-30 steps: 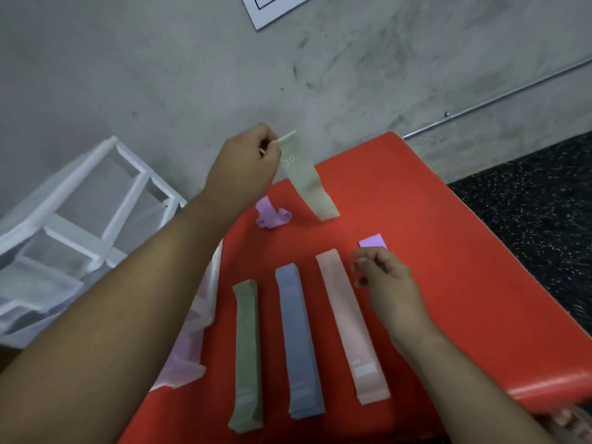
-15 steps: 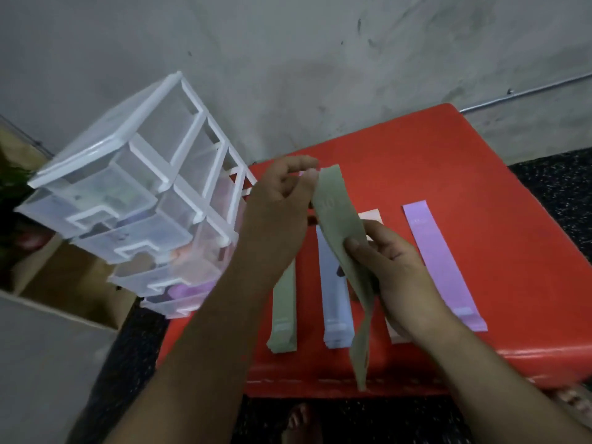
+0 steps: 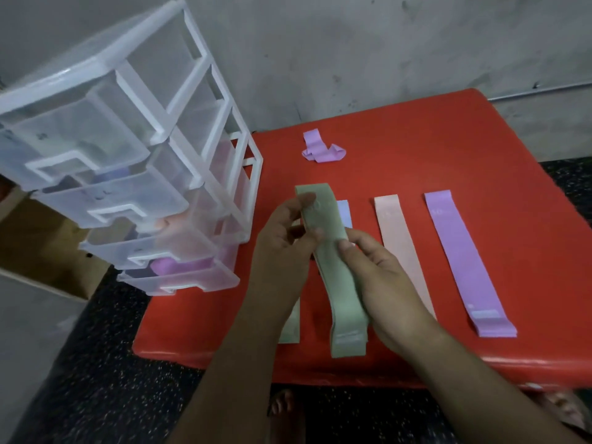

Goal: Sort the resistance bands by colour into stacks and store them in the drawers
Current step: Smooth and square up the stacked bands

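Observation:
I hold a green resistance band (image 3: 333,270) above the red table (image 3: 448,149). My left hand (image 3: 285,232) pinches its upper end and my right hand (image 3: 374,270) grips its middle from the right. Flat on the table lie a second green band (image 3: 291,325), mostly under my left arm, a blue band (image 3: 344,213), largely hidden behind the held band, a pink band (image 3: 400,248) and a purple band (image 3: 461,261). A crumpled purple band (image 3: 322,149) sits further back. The white-framed clear drawer unit (image 3: 134,161) stands at the table's left.
The drawer unit's lower drawers hold pink and purple bands (image 3: 179,267). A grey wall (image 3: 352,43) runs behind the table. A dark speckled floor (image 3: 96,363) lies in front and to the left, with a cardboard box (image 3: 41,251) there. A bare foot (image 3: 283,402) shows under the table's front edge.
The green band was lifted from the back of the table and brought toward me; my right hand took hold of it. The band now lies lower over the laid-out row. The view has shifted right.

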